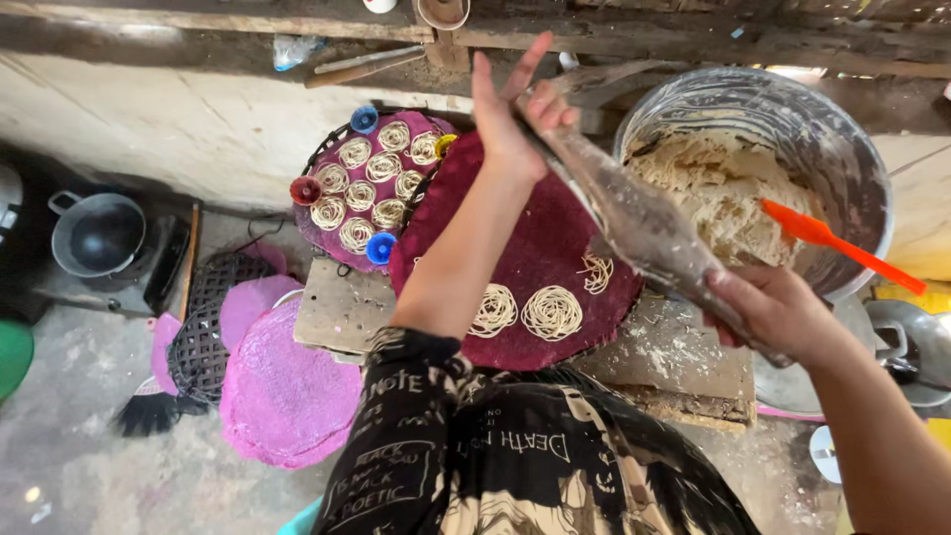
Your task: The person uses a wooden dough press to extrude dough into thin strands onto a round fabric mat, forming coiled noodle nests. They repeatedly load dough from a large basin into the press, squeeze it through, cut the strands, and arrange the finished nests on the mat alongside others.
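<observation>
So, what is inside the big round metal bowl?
The metal bowl holds pale, crumbly dough, with an orange spatula leaning over its rim. The bowl's bottom is covered by the dough.
</observation>
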